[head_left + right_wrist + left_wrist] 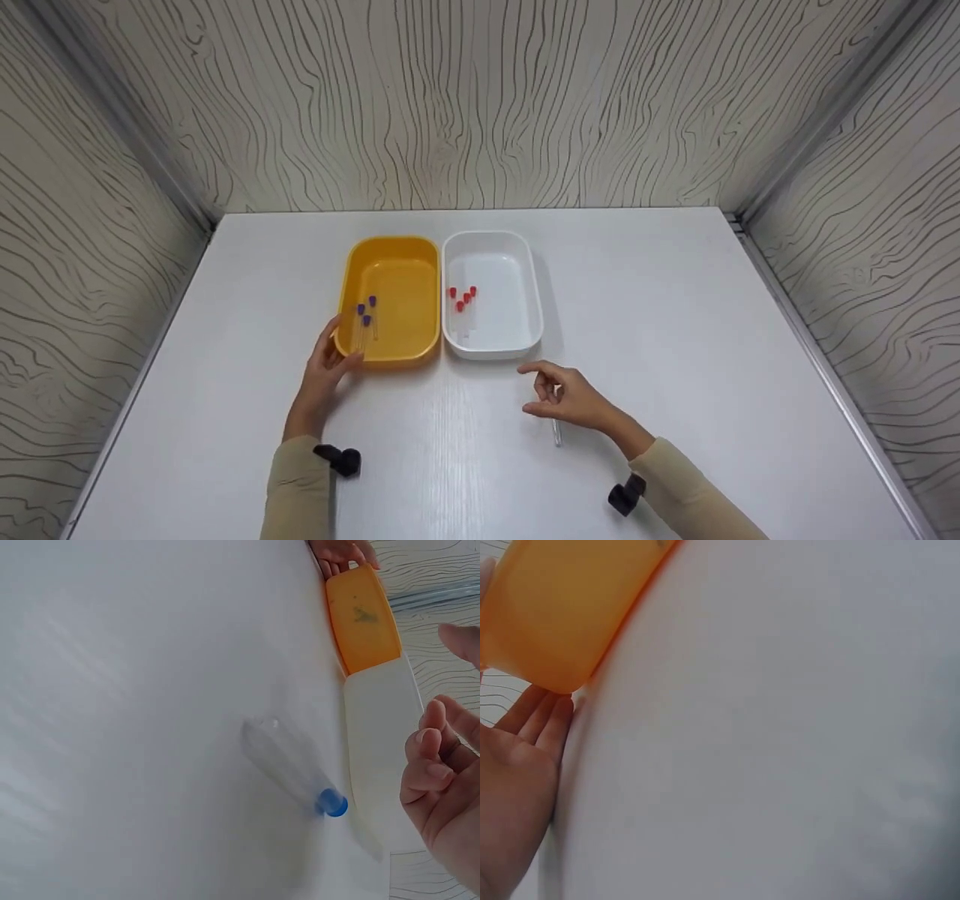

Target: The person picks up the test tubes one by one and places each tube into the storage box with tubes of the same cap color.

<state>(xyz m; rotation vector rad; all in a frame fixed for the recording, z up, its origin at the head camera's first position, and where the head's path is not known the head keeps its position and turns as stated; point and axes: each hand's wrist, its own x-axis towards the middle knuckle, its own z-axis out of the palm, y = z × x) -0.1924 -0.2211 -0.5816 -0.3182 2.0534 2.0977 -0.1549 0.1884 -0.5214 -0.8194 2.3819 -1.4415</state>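
My left hand [324, 375] grips the near left corner of a yellow plastic tray [405, 300], its thumb at the front rim and its fingers along the outer left side. Inside that tray lie 3 clear tubes with blue caps [367, 320]. Above the table, my right hand [574, 397] holds nothing; index finger and thumb stand apart, with the other fingers curled in. Below it a clear tube [281, 757] with a blue cap [332, 802] lies on the table, apart from the fingers. In the head view this hand hides the cap end, and only the clear end [556, 433] shows.
A white plastic tray [510, 300] stands right beside the yellow one and contains several clear tubes with red caps [460, 306]. The white table [660, 300] meets a wood-grain panel [480, 105] at the back, with similar panels on both sides.
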